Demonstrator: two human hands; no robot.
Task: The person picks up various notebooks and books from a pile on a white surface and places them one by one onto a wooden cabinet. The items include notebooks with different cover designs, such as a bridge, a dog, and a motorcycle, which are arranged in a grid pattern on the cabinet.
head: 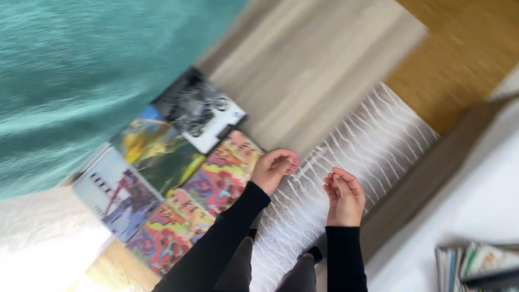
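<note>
You are pinching a thin clear strip (307, 163) between both hands above a white ribbed sheet (344, 180) on the floor; your left hand (274, 169) is curling around one end, your right hand (343, 198) is nipping the other, both grips clenched on it; being slight and glossy, it could slip or tear if you pull unevenly; beside you are lying glossy, colourful square sleeves (177, 182); more stacked sleeves (502, 282) are resting on a smooth white surface.
</note>
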